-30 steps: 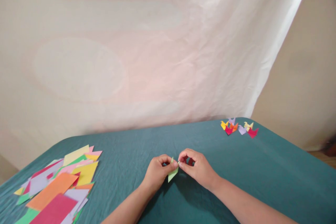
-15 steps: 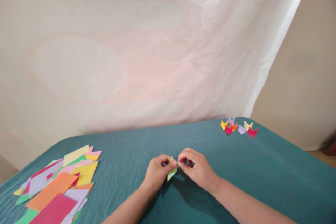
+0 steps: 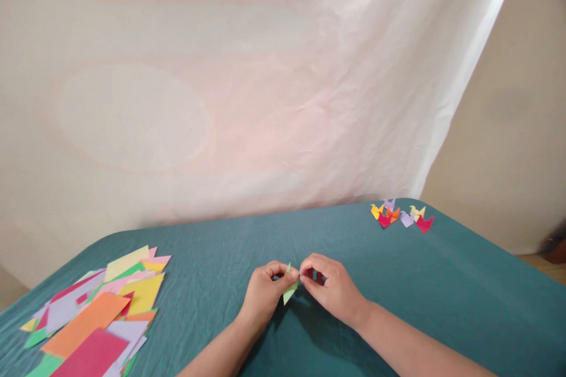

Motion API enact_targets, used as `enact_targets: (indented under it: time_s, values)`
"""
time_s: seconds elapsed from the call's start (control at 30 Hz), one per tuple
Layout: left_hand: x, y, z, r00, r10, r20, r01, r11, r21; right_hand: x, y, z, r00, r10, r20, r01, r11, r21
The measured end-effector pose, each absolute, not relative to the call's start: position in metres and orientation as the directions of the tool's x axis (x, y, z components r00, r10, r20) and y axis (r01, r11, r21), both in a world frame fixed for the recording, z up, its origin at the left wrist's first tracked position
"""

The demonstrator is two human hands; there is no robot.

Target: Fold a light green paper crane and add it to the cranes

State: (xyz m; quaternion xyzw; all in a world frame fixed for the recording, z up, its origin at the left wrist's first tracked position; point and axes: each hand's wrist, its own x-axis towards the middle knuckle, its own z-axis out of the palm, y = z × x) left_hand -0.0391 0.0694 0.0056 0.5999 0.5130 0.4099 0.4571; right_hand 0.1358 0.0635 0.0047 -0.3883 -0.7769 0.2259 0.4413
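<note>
A small piece of folded light green paper is held above the table at the lower centre. My left hand is closed, pinching it between thumb and index finger, with a pointed corner sticking up and another hanging below the thumb. Close by on the right, my right hand is closed too, thumb and index fingertips pinched at the paper's right tip. That tip is mostly hidden by the fingers.
The table has a dark green cloth. Coloured paper sheets lie in a loose pile at the left. Several small folded paper birds stand at the far right corner. Behind the table hangs a pale sheet.
Both hands keep almost the same place and pinch. My right hand's knuckles have dipped slightly, and the green paper has turned a little.
</note>
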Motion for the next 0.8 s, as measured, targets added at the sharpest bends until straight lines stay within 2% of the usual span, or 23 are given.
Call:
enact_targets:
  time_s: [0.27,0.53,0.8]
  values:
    - [-0.039,0.067,0.006,0.121,0.992,0.023,0.185,-0.045,0.982,0.135,0.064,0.006,-0.284,0.835,0.47,0.372,0.548,-0.749]
    - [-0.038,0.066,0.007,0.13,0.99,0.063,0.217,-0.09,0.972,0.134,0.065,0.004,-0.244,0.927,0.287,0.29,0.352,-0.89]
    - [-0.038,0.065,0.005,0.127,0.989,0.07,0.213,-0.096,0.972,0.135,0.069,-0.004,-0.314,0.929,0.195,0.149,0.251,-0.956]
